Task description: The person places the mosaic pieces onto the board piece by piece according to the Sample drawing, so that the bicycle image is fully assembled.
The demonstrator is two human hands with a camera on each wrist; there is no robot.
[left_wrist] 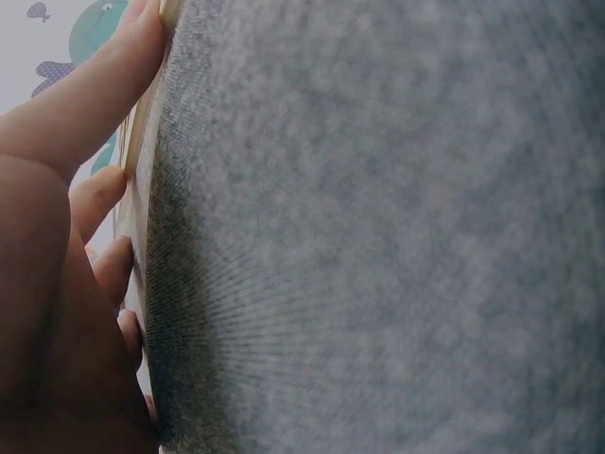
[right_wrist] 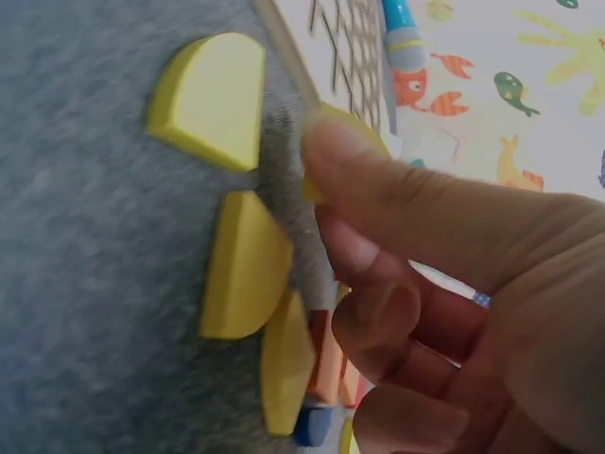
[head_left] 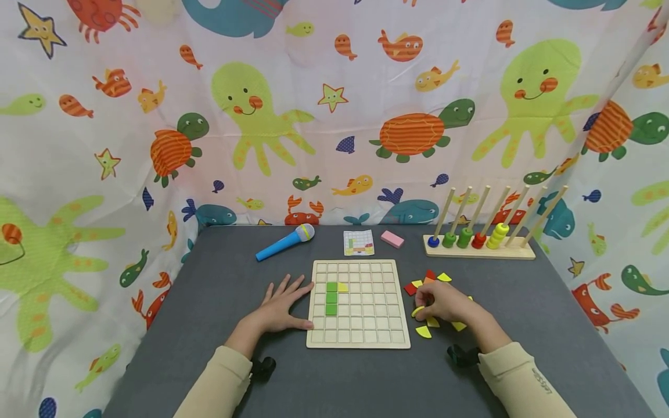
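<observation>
My left hand (head_left: 279, 307) lies with spread fingers along the left edge of a wooden grid board (head_left: 402, 342); the left wrist view shows the thumb (left_wrist: 123, 71) against that edge. On the board are three green squares (head_left: 331, 298) in a column and a yellow quarter-circle piece (head_left: 342, 287) beside the top one. Right of the board, my right hand (head_left: 449, 302) pinches another yellow quarter-circle piece (right_wrist: 354, 128) between thumb and fingertips. Loose yellow pieces (right_wrist: 213, 99) lie around this hand, with red pieces (head_left: 410, 288) behind it.
Behind the board lie a blue toy microphone (head_left: 279, 246), a small pattern card (head_left: 358, 242) and a pink block (head_left: 392, 239). At the back right stands a wooden peg rack (head_left: 478, 249) with coloured rings. A patterned curtain (head_left: 313, 191) borders the grey table (head_left: 209, 278).
</observation>
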